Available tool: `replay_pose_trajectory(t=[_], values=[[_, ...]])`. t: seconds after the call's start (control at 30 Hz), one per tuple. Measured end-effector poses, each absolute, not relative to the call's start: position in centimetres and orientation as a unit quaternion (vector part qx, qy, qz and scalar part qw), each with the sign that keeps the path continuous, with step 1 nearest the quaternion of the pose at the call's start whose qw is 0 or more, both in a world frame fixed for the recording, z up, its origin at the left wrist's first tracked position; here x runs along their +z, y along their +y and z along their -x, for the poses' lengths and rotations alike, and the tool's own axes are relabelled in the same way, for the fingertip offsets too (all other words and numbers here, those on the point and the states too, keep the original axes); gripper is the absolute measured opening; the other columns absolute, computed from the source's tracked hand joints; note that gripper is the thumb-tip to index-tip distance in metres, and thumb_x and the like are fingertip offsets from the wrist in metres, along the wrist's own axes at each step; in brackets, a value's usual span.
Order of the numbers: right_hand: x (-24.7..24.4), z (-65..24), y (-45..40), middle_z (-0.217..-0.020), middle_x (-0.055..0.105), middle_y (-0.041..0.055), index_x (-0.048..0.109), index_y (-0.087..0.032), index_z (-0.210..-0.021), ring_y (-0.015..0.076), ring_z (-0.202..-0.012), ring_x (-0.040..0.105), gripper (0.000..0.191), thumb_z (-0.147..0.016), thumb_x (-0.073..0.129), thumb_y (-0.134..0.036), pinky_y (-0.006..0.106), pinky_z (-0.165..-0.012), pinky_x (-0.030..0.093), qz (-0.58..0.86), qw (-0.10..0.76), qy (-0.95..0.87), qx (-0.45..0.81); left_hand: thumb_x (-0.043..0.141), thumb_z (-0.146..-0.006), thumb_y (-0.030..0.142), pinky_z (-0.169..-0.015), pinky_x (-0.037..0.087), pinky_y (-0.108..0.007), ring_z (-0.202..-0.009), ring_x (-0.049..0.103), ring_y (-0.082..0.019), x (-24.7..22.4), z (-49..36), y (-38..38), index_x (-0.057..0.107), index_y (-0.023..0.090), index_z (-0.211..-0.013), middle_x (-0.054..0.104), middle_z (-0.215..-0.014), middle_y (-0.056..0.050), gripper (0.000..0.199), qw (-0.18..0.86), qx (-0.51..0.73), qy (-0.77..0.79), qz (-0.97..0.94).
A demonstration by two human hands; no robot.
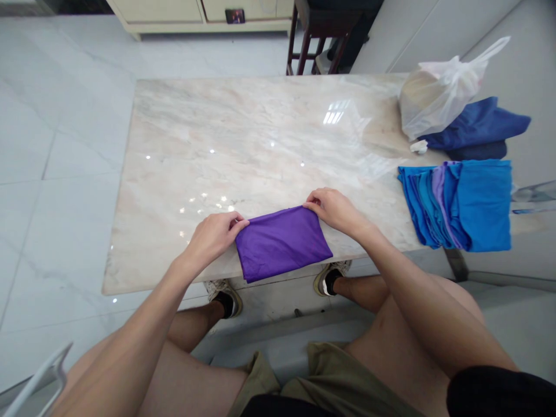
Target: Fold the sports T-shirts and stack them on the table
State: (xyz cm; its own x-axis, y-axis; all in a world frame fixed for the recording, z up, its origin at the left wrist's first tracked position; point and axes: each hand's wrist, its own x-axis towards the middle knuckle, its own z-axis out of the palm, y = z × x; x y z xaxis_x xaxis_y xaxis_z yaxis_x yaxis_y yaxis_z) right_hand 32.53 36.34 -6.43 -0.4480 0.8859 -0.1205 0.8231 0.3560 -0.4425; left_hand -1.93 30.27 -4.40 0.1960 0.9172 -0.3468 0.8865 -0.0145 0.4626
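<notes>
A folded purple cloth (283,243) lies at the near edge of the marble table (243,127), its lower side reaching slightly over the edge. My left hand (217,233) pinches its far left corner between thumb and fingers. At the far right corner, my right hand (330,209) holds the cloth in a similar pinch. The cloth looks flat, with a few soft creases. To the right, a stack of folded blue and lilac cloths (484,205) rests on the table's right end.
Behind the stack are a white plastic bag (434,98), a dark blue cloth (478,124) and a small white item (419,147). A dark stool (324,26) and a cream cabinet (165,10) stand beyond the table. My legs are below its near edge.
</notes>
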Motion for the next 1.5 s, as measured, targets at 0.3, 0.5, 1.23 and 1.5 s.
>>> replay_pose_trajectory(t=[0.3, 0.5, 1.23, 1.5], values=[[-6.0, -31.6, 34.9, -0.122, 0.073, 0.0232, 0.078, -0.015, -0.119, 0.0400, -0.118, 0.061, 0.032, -0.113, 0.047, -0.020, 0.052, -0.097, 0.047, 0.545, 0.037, -0.835, 0.071, 0.063, -0.104, 0.040, -0.091, 0.056, -0.042, -0.103, 0.075, -0.030, -4.9, 2.2, 30.5, 0.075, 0.024, -0.099, 0.081, -0.107, -0.008, 0.020, 0.298, 0.052, 0.600, -0.740], [-4.6, -28.4, 31.0, -0.136, 0.075, 0.0221, 0.075, -0.015, -0.136, 0.0393, -0.129, 0.062, 0.042, -0.115, 0.039, -0.023, 0.055, -0.110, 0.047, 0.506, 0.087, -0.854, 0.083, 0.057, -0.107, 0.036, -0.093, 0.059, -0.043, -0.106, 0.076, -0.031, -4.2, 1.1, 30.0, 0.076, 0.025, -0.106, 0.083, -0.110, -0.009, 0.022, 0.250, 0.058, 0.653, -0.713], [-8.8, -30.9, 31.7, -0.184, 0.039, 0.0178, 0.051, -0.016, -0.171, 0.0352, -0.174, 0.031, 0.059, -0.114, 0.049, -0.031, 0.064, -0.141, 0.026, 0.460, 0.103, -0.872, 0.131, 0.060, -0.107, 0.031, -0.110, 0.058, -0.049, -0.130, 0.071, -0.035, -5.7, -5.6, 28.1, 0.064, 0.018, -0.142, 0.073, -0.140, -0.019, 0.038, 0.240, 0.067, 0.579, -0.776], [-6.2, -33.3, 33.2, -0.167, 0.057, 0.0232, 0.073, -0.015, -0.141, 0.0448, -0.151, 0.049, 0.043, -0.106, 0.047, -0.013, 0.066, -0.120, 0.045, 0.586, 0.143, -0.796, 0.050, 0.055, -0.109, 0.053, -0.084, 0.058, -0.043, -0.099, 0.081, -0.036, -4.6, -5.4, 28.9, 0.078, 0.023, -0.102, 0.085, -0.099, -0.013, 0.039, 0.339, -0.007, 0.644, -0.685]])
